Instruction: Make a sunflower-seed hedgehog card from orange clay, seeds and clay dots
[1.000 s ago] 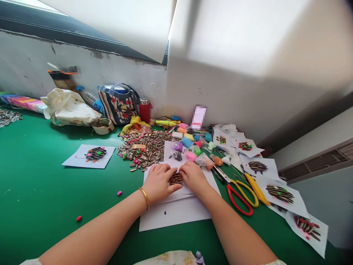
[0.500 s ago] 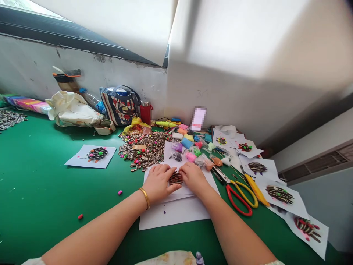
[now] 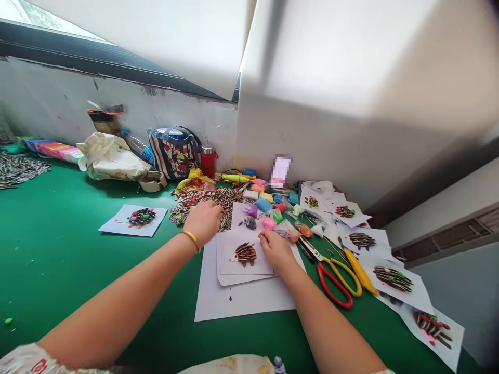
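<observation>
My left hand (image 3: 203, 222), with a gold bangle at the wrist, is over the pile of striped seeds (image 3: 230, 203). Its fingers are bent together and point down; what they hold, if anything, is hidden. My right hand (image 3: 276, 250) is at the right edge of a small white card (image 3: 230, 266), fingers curled, and nothing can be made out in them. On that card lies a hedgehog figure (image 3: 246, 253) with seed spines, an orange-brown body, dark feet and a small pink nose. Larger white sheets (image 3: 249, 304) lie beneath it.
Red and yellow scissors (image 3: 335, 278) and a yellow cutter (image 3: 360, 271) lie right. Bagged coloured clay (image 3: 265, 204) is behind the sheets. Finished seed cards (image 3: 403, 275) line the right edge; another card (image 3: 136, 221) lies left. Bags (image 3: 175, 153) and a red bottle (image 3: 208, 162) stand by the wall.
My left hand has moved from the hedgehog up and left to the seed pile, uncovering the figure. My right hand has drawn slightly away from the figure. The view has shifted a little.
</observation>
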A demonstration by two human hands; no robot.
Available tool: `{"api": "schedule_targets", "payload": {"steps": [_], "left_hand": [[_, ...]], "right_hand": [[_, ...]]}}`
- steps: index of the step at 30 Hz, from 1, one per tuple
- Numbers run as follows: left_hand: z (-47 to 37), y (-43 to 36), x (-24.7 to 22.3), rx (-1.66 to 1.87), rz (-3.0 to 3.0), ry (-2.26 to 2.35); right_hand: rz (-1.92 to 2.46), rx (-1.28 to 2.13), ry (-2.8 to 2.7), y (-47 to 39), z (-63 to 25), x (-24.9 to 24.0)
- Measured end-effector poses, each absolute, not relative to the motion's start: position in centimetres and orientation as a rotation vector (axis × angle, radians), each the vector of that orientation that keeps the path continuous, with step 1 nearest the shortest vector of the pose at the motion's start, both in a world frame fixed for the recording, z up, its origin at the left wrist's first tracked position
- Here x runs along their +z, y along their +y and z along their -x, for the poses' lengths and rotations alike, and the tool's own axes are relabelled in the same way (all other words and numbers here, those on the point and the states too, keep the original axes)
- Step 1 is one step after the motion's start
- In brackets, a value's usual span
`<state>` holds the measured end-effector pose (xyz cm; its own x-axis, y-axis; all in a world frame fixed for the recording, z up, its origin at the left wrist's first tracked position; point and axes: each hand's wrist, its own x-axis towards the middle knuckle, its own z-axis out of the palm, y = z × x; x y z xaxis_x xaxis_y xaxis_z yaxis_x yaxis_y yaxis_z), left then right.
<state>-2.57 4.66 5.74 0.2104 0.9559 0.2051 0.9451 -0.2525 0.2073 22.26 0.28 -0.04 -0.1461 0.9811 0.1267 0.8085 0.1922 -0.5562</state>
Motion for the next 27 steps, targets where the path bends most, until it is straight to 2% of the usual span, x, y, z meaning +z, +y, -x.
{"api": "schedule_targets", "payload": {"steps": [3, 5, 13, 21, 27], "left_hand": [[3.8, 8.4, 6.3, 0.308, -2.428, 2.144], [4.0, 10.5, 6.0, 0.195, -2.373, 2.151], [3.0, 13.9, 3.7, 0.279, -2.273, 2.011], [4.2, 14.4, 4.5, 0.846, -1.889, 1.882], [5.7, 15.0, 5.7, 1.341, -1.212, 1.602]], "right_hand": [[1.657, 0.49, -2.035, 0.3, -22.1, 0.1], [1.651, 0.478, -2.042, 0.3, -22.0, 0.0], [1.615, 0.465, -2.047, 0.2, -22.0, -0.1], [1.617, 0.471, -2.058, 0.3, -22.1, -0.3], [1.618, 0.463, -2.061, 0.3, -22.1, -0.2]]}}
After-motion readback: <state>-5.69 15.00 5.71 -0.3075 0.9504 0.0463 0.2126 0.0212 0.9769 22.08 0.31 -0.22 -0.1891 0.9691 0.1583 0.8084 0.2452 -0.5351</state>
